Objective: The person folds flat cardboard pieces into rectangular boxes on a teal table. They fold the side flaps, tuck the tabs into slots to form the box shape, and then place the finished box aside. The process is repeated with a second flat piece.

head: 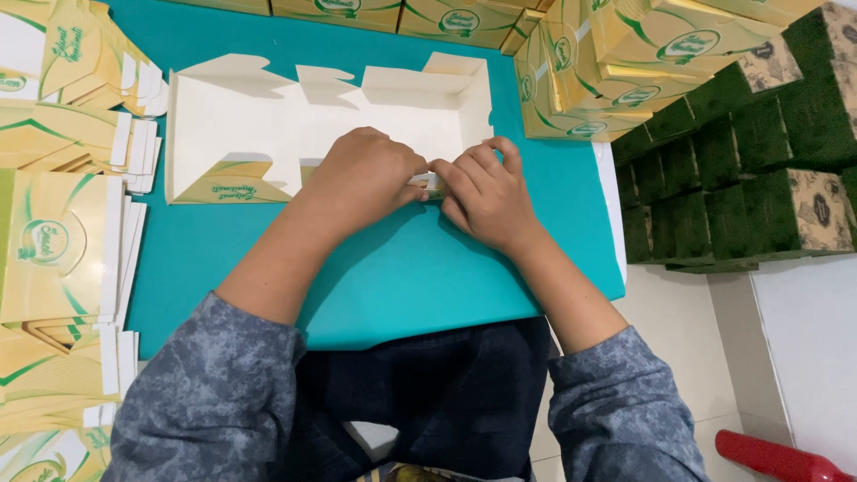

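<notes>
Left hand [361, 178] and right hand [486, 192] side by side, fingers curled — both pinching near edge of half-folded white box [268, 120]

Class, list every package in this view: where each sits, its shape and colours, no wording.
Half-folded carton: centre of teal mat, white inside, yellow-green flap; both hands press its near edge.
Flat cartons: left, stacked, yellow-green.
Folded boxes: top right, yellow-green.
Dark green boxes: right, stacked, beige patterned ends.
</notes>
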